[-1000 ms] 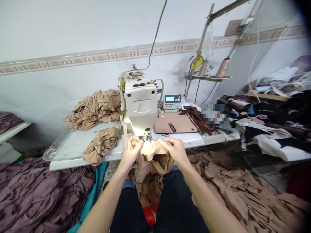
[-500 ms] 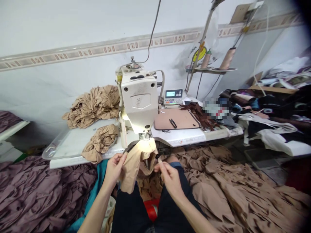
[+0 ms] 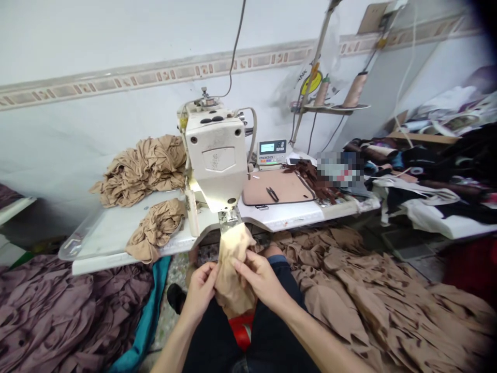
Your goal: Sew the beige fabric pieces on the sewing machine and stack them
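Just in front of the sewing machine [image 3: 215, 155], a person grips a bunched piece of tan cloth [image 3: 233, 274] over their lap. The left hand [image 3: 200, 292] is curled narrowly around the cloth's left side, and the right hand [image 3: 260, 280] closes on it from the right, its fingers [image 3: 252, 272] laid across the front. Both hands are holding the fabric, with little space between them.

The step in hand appears to be arranging the cloth by hand at the machine, before it goes under the needle. Its long axis runs nearly upright in the view, tilted only slightly, from the lap toward the machine. Its top end points away from the person and sits just below the presser foot [image 3: 229, 218], apparently not under it. The next move seems to call for guiding that upper end squarely beneath the foot while the hands keep the folds under control.

Two more tan bundles [image 3: 140, 166] lie on the white surface [image 3: 112, 230] left of the machine. Beyond the machine sit a pink cutting pad [image 3: 275, 189] and small snips [image 3: 272, 194]. A mass of tan fabric [image 3: 349, 290] covers the floor to the right, and mauve fabric [image 3: 58, 311] is heaped to the left.
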`<state>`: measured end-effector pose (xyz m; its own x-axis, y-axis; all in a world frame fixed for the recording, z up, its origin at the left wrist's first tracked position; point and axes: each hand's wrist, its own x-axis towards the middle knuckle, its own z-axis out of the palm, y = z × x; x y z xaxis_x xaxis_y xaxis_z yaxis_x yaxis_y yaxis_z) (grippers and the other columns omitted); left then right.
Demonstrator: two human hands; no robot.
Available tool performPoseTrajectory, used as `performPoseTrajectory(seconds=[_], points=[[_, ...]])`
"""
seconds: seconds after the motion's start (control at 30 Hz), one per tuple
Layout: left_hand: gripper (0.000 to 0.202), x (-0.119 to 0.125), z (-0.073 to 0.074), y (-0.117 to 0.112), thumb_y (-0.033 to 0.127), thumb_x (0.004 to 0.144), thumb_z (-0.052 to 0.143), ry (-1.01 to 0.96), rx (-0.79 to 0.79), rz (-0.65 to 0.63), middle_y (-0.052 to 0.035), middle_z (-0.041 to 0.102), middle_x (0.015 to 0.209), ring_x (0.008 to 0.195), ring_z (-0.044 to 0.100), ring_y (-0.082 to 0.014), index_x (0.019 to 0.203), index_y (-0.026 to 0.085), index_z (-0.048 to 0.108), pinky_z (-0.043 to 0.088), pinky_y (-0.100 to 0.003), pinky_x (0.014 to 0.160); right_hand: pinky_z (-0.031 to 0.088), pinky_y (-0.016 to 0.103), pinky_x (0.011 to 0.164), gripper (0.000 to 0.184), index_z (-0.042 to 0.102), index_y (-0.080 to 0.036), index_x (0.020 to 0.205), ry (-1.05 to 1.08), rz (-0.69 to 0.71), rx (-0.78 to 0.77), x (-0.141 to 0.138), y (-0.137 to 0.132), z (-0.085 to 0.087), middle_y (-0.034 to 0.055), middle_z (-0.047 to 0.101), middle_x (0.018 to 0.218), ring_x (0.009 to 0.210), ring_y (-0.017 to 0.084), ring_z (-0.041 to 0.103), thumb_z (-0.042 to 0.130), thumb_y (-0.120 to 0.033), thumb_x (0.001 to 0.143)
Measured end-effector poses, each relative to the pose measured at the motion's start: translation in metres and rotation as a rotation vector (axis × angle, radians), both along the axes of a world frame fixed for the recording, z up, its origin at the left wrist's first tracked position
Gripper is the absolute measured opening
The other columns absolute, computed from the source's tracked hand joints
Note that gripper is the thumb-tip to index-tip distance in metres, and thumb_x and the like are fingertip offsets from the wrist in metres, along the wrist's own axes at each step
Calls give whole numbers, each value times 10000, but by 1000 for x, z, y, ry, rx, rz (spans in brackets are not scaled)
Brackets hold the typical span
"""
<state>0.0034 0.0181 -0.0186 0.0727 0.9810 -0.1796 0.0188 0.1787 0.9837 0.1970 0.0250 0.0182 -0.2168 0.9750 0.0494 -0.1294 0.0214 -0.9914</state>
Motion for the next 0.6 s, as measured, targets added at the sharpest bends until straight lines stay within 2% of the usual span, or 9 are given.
performPoseTrajectory(seconds=[0.1, 0.17, 0.27, 0.33, 0.4, 0.47, 0.53, 0.6], points=[[486, -2, -9, -7, 637, 884, 765, 90, 57, -168, -3, 607, 709, 591, 490, -109, 820, 158, 715, 401, -208, 542, 290, 253, 472, 553, 469, -228, 672, -107, 94, -62, 23, -10, 0, -59, 410, 579, 504, 106, 380, 676, -672, 928], [440, -3, -9, -9, 594, 873, 794, 120, 95, -173, -53, 695, 869, 710, 583, -149, 948, 161, 758, 468, -234, 625, 243, 254, 499, 559, 383, -227, 629, -250, 196, -24, 37, -15, -3, -68, 336, 606, 555, 98, 315, 722, -570, 913], [473, 3, -3, -12, 588, 910, 754, 117, 94, -104, -88, 729, 1020, 824, 629, -184, 1146, 179, 735, 504, -260, 709, 180, 264, 522, 579, 327, -203, 570, -520, 427, 18, 49, -22, -6, -83, 265, 596, 569, 84, 250, 817, -370, 830], [453, 15, 1, -16, 601, 957, 690, 116, 80, -223, -82, 726, 1006, 852, 628, -189, 1117, 178, 727, 512, -276, 764, 157, 273, 529, 626, 317, -186, 531, -645, 520, 19, 52, -26, -5, -97, 238, 549, 550, 74, 222, 880, -314, 773], [499, 28, 1, -23, 654, 1000, 591, 124, 36, -456, -58, 698, 897, 801, 604, -179, 993, 170, 715, 501, -278, 753, 171, 276, 530, 614, 383, -174, 503, -688, 601, 13, 53, -29, -1, -106, 260, 496, 524, 70, 235, 923, -328, 750], [654, 37, -5, -31, 755, 1015, 437, 141, -63, -666, -19, 610, 715, 655, 538, -152, 838, 167, 665, 455, -270, 646, 208, 273, 533, 504, 525, -169, 520, -691, 685, 40, 58, -32, 3, -104, 348, 480, 507, 72, 300, 933, -344, 759], [747, 38, -13, -38, 834, 986, 354, 150, -158, -774, 23, 491, 589, 544, 446, -126, 751, 174, 613, 372, -262, 551, 249, 268, 546, 357, 665, -172, 596, -685, 718, 90, 66, -34, 8, -88, 454, 514, 516, 80, 389, 901, -334, 810], [723, 33, -17, -43, 841, 954, 447, 140, -179, -787, 51, 423, 561, 526, 378, -105, 724, 172, 597, 313, -248, 530, 300, 257, 571, 256, 749, -176, 690, -656, 668, 123, 75, -34, 10, -58, 557, 583, 555, 95, 476, 821, -316, 891]])
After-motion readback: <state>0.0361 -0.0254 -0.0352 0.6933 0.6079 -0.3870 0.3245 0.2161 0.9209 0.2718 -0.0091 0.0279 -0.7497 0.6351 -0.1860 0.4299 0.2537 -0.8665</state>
